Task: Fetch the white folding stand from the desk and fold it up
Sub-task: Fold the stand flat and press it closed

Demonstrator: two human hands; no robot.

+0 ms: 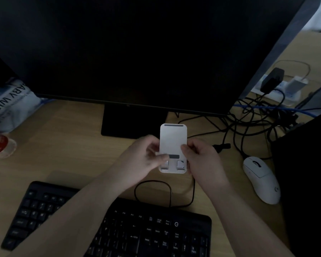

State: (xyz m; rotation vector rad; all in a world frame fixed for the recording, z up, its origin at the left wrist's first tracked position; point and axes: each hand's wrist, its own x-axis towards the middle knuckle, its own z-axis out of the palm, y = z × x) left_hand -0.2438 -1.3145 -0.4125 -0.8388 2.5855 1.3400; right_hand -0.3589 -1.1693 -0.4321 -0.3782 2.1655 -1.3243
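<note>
I see the white folding stand (172, 143) held up between both hands just in front of the monitor's base (132, 121), above the desk (72, 138) — the monitor (128, 49) is my landmark here. My left hand (143, 160) pinches the stand's lower left edge, thumb across its face; my right hand (202, 160) grips the right edge. The stand's panel looks flat and upright. Nearer than the monitor lies a black keyboard (156, 234) — to the monitor's right, a white mouse (261, 179) and tangled cables (258, 115)
</note>
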